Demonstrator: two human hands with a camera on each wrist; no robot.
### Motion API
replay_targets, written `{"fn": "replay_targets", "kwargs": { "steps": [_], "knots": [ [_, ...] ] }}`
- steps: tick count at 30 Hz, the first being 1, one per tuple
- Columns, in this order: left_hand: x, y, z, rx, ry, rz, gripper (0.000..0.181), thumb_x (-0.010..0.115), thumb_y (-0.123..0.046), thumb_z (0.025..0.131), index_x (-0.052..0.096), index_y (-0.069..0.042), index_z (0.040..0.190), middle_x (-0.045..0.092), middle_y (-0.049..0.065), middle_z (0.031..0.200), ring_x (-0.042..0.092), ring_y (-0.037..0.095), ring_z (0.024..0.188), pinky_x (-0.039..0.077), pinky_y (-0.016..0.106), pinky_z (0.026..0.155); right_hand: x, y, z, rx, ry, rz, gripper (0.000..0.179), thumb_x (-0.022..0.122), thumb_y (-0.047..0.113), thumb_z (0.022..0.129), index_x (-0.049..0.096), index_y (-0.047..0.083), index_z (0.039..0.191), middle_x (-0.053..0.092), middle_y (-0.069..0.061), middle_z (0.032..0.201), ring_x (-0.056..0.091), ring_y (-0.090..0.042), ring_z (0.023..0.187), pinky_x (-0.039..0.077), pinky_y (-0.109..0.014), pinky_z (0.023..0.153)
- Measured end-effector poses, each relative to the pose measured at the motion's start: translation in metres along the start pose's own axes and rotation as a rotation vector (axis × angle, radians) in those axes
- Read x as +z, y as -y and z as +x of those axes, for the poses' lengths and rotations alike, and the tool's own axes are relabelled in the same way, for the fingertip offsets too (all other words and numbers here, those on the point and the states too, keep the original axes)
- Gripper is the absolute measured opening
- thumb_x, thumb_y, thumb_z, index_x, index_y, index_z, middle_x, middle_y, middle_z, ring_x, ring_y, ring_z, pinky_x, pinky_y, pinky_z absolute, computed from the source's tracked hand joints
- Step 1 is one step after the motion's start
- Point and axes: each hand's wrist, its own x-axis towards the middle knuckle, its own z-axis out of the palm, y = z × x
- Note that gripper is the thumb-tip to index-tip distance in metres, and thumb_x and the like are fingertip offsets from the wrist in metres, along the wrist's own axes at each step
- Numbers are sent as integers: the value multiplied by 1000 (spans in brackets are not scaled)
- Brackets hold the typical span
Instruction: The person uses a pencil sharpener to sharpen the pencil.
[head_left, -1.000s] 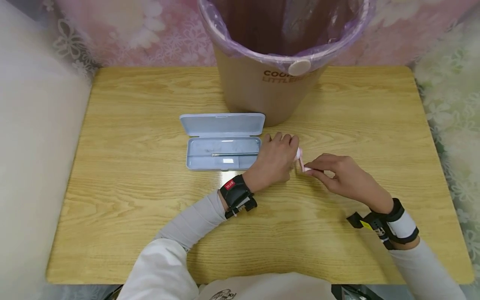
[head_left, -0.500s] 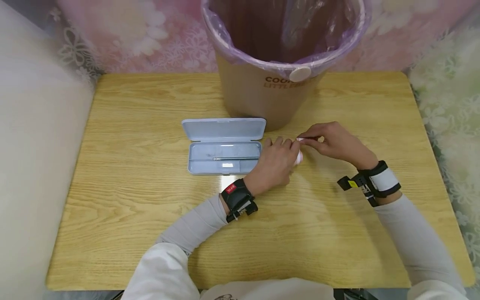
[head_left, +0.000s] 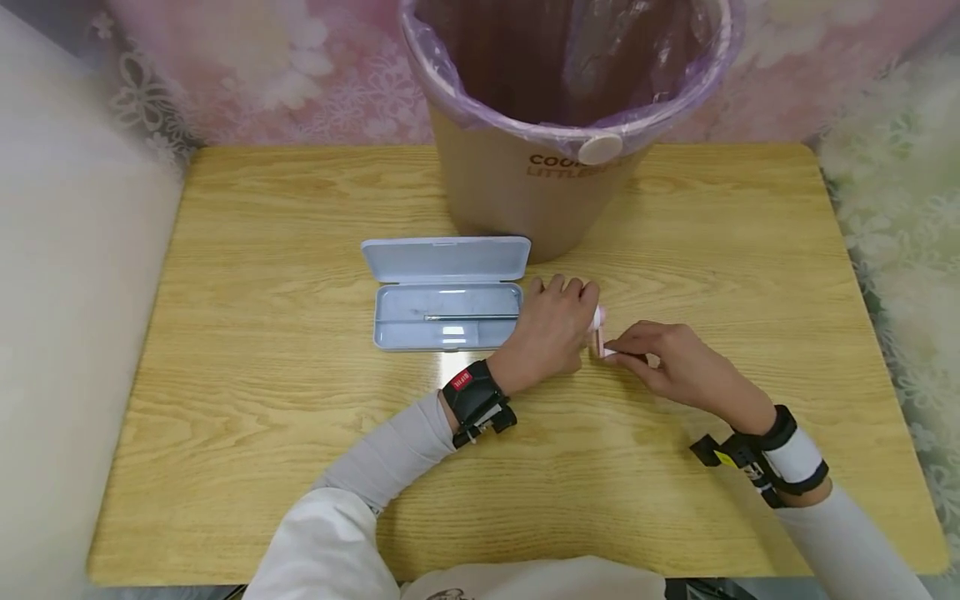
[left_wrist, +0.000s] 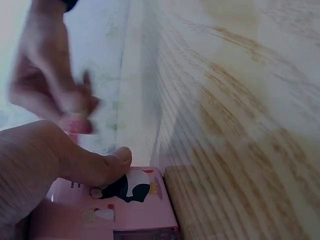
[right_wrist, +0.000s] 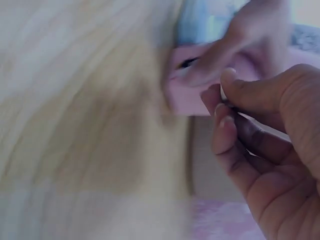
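My left hand is laid over a pink pencil sharpener with cartoon prints, its thumb pressing the printed side in the left wrist view. From the sharpener's right end juts a pink crank, pointing toward me. My right hand pinches the crank's small white knob between thumb and fingers. In the head view, most of the sharpener's body is hidden under my left hand. Just left of that hand lies an opened light-blue pencil case, a dark pencil inside it.
Behind the case stands a tall brown trash bin lined with a purple bag. The case's raised lid is close to the bin's base. All stand on a wooden table, with a pale wall at the left.
My right hand swung up to the far side of the sharpener, then back down toward me, carrying the crank round. My left hand stays on the sharpener.
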Motion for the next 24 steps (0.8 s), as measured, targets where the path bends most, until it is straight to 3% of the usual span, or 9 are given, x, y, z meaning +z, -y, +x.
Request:
{"fn": "replay_targets", "kwargs": {
  "steps": [5,10,12,16,20,24],
  "knots": [
    [0,-1,-1,-5,-27,2,39,74,-36,83,55,-15,110,65,-3,104,60,16,93,45,32,73,-24,11,7,-53,-82,-45,24,79,-5,80,78,6,102,73,-2,92,52,-2,69,41,-16,58],
    [2,-3,-1,-10,-39,5,42,74,-34,82,56,-15,115,66,-3,106,61,15,94,46,32,73,-39,-5,34,-42,-104,-59,26,78,-8,81,79,6,102,75,-4,91,53,-5,69,38,-14,61],
    [2,-2,-1,-13,-22,10,54,75,-36,81,56,-14,126,66,-3,112,62,16,98,47,33,75,-37,-18,45,-14,-88,-60,21,77,-4,84,79,7,102,76,-4,91,55,-5,69,39,-15,61],
    [4,-2,-2,-22,-14,10,62,75,-36,79,54,-13,133,67,-3,116,62,16,101,47,33,77,-21,-45,59,30,24,-31,14,74,0,90,80,8,99,76,-4,91,60,-8,70,47,-23,63],
    [5,-4,-2,-40,-49,-4,46,74,-34,81,56,-15,119,66,-3,108,61,16,95,44,33,75,0,-52,53,39,126,10,13,74,-1,89,78,11,88,71,0,83,57,-6,68,48,-27,63],
    [4,-5,-1,-67,-69,0,36,73,-34,82,55,-16,108,63,-3,99,59,17,89,42,35,75,8,-32,28,55,121,21,11,76,1,87,80,10,92,73,0,86,58,-3,70,49,-25,62]
  ]
}}
